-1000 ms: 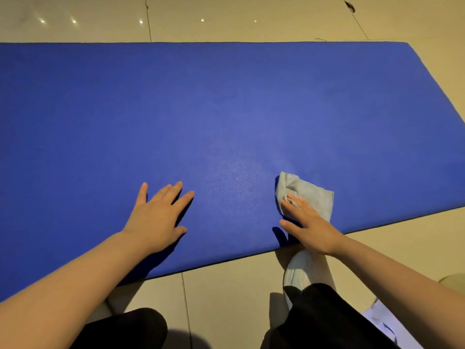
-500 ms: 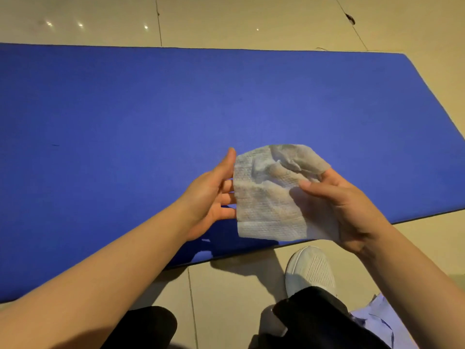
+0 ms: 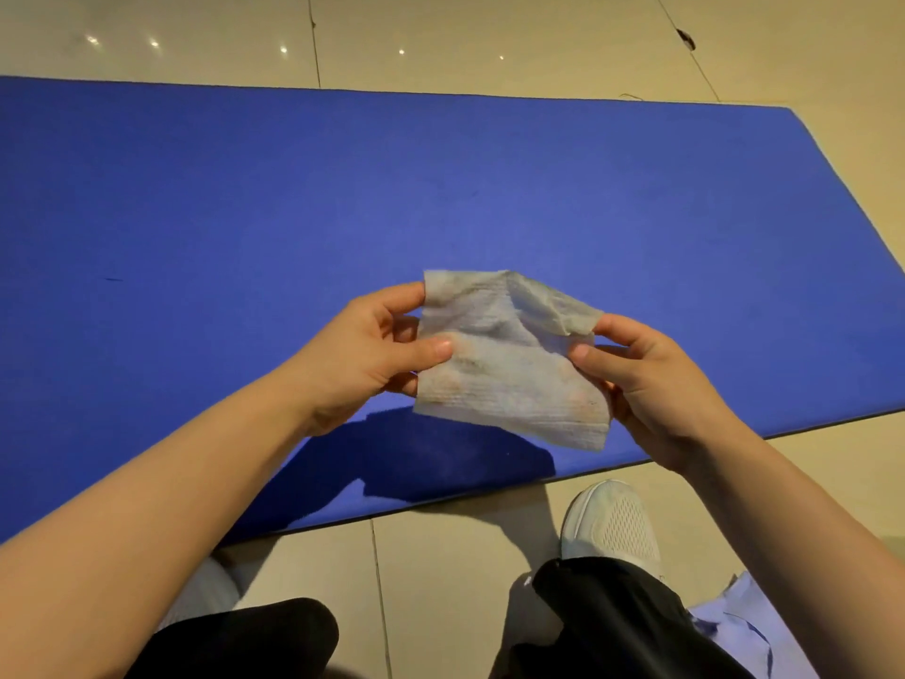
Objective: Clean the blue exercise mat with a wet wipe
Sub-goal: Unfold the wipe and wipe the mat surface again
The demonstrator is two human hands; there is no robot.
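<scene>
The blue exercise mat (image 3: 440,188) lies flat on the tiled floor and fills most of the view. Above its near edge I hold a white wet wipe (image 3: 504,355) spread out in the air, with brownish stains on it. My left hand (image 3: 372,355) pinches the wipe's left edge between thumb and fingers. My right hand (image 3: 651,379) pinches its right edge the same way. The top right part of the wipe is folded over.
Beige floor tiles (image 3: 440,36) surround the mat. My white shoe (image 3: 609,521) and black trouser legs (image 3: 612,624) are on the floor just below the mat's near edge. A pale blue cloth (image 3: 749,629) lies at the bottom right.
One second ago my right hand pressed the wipe on the mat and my left lay flat on it. Both hands have since lifted the wipe and spread it between them.
</scene>
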